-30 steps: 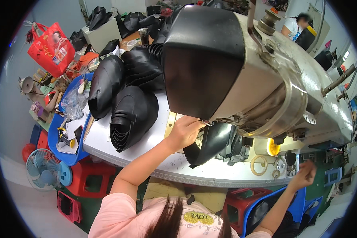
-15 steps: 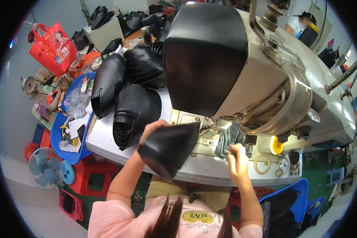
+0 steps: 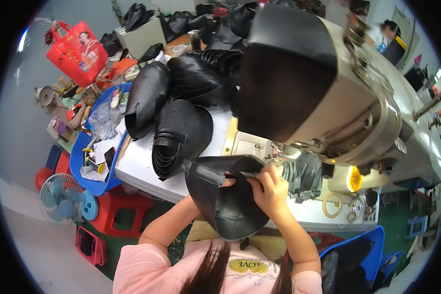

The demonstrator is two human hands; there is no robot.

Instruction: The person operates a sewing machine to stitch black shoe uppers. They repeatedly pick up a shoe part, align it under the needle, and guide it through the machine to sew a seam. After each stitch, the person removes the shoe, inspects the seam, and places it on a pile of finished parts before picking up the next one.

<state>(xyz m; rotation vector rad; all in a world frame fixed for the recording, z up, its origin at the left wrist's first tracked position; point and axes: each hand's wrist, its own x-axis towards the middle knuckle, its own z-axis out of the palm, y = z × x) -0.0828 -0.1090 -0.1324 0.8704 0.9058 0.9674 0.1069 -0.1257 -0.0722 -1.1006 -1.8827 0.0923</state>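
Note:
In front of the sewing machine, a curved black leather shoe upper [image 3: 220, 215] is held with its hollow side toward me. My left hand [image 3: 227, 182] grips it from behind; only some fingertips show at the opening in the leather, and the rest is hidden. At the upper's right edge, my right hand [image 3: 270, 190] is closed in a pinch. From those fingers a thin greyish strip [image 3: 249, 174] reaches toward the opening. Just right of that hand, a pile of dark strips [image 3: 303, 177] lies on the machine bed.
The sewing machine head [image 3: 289, 78] overhangs the white table [image 3: 139, 164]. Stacks of black uppers [image 3: 186, 132] stand at left, beside a blue tray [image 3: 78, 171] of odds and ends. A tape ring [image 3: 331, 205] lies at right. A blue bin [image 3: 372, 242] stands below.
The upper has turned so its inside faces me and has shifted right. My right hand has left the strip pile and come to the upper. The view has shifted slightly.

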